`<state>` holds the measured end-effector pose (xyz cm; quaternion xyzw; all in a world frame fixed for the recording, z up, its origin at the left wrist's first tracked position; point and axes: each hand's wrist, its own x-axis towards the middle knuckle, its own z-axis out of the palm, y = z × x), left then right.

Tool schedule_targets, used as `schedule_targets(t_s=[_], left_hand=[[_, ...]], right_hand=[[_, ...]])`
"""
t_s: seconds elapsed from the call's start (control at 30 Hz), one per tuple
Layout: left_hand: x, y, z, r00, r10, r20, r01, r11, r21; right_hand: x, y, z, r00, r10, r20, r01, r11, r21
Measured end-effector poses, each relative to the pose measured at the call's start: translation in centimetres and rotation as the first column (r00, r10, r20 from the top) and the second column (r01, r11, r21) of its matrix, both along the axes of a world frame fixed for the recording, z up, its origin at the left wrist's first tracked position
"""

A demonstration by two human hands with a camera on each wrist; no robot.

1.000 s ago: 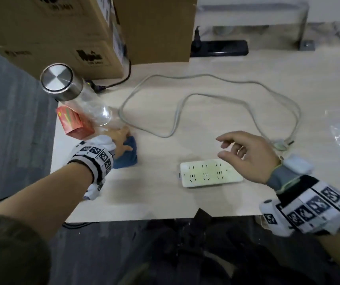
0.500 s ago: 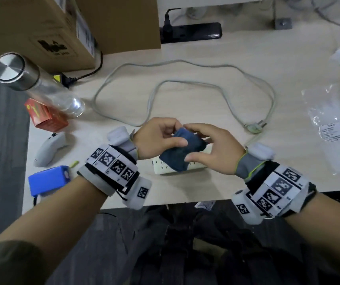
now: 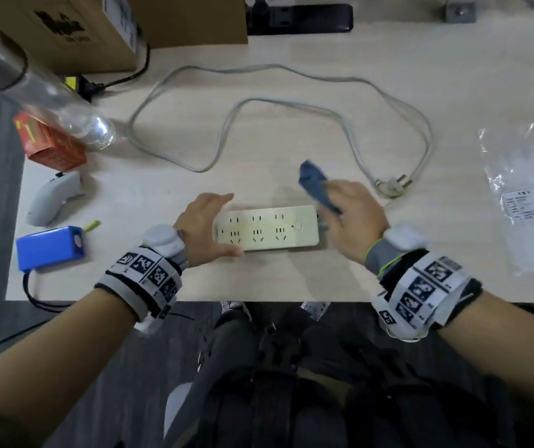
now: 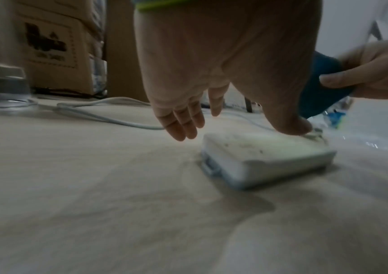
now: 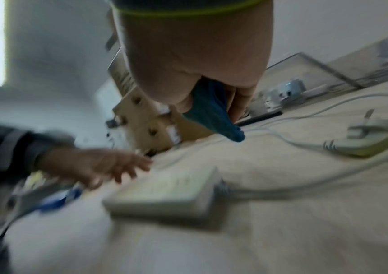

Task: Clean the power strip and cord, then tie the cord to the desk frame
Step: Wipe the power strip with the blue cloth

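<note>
We steadied the rigid, light power strip (image 3: 267,229) with our open left hand (image 3: 206,229) at its end; our right hand (image 3: 351,218) pinched the soft cloth (image 3: 315,185) beside it.

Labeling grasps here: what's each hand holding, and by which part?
Right hand pinches the blue cloth by its lower end; the rest sticks out free. Left hand holds nothing: fingers straight at the power strip's left end.
</note>
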<state>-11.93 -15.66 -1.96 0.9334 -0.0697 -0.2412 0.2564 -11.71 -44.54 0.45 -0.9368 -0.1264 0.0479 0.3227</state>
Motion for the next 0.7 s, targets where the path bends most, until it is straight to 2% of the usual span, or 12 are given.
schedule_targets(t_s=[0.07, 0.1, 0.23, 0.37, 0.5, 0.63, 0.7], left_hand=[[-0.3, 0.6, -1.3, 0.996, -0.087, 0.011, 0.087, 0.996, 0.031], [-0.3, 0.7, -1.7, 0.995, -0.1, 0.017, 0.1, 0.995, 0.024], [0.4, 1.6, -2.8, 0.991, -0.135, 0.018, 0.136, 0.991, -0.005], [0.5, 2.4, -3.4, 0.976, -0.216, 0.029, 0.217, 0.975, -0.036], [0.7, 2.9, -3.7, 0.973, -0.222, 0.064, 0.226, 0.972, -0.064], [0.4, 3.0, -4.3, 0.976, -0.202, 0.081, 0.211, 0.97, -0.12], [0.3, 2.8, -4.6, 0.978, -0.179, 0.107, 0.195, 0.967, -0.166]], right_hand=[[-2.1, 0.2, -2.5, 0.982, 0.175, -0.068, -0.184, 0.968, -0.17], [-2.8, 0.0, -3.5, 0.974, 0.211, -0.083, -0.224, 0.953, -0.206], [-2.1, -0.5, -4.5, 0.984, 0.175, 0.019, -0.166, 0.959, -0.231], [-0.8, 0.0, -5.7, 0.952, 0.304, 0.038, -0.282, 0.917, -0.282], [-0.9, 1.9, -6.7, 0.909, 0.413, 0.046, -0.386, 0.881, -0.275], [-0.9, 7.1, -7.4, 0.91, 0.401, 0.101, -0.391, 0.914, -0.104], [-1.2, 10.4, -8.1, 0.877, 0.463, 0.127, -0.455, 0.886, -0.083]])
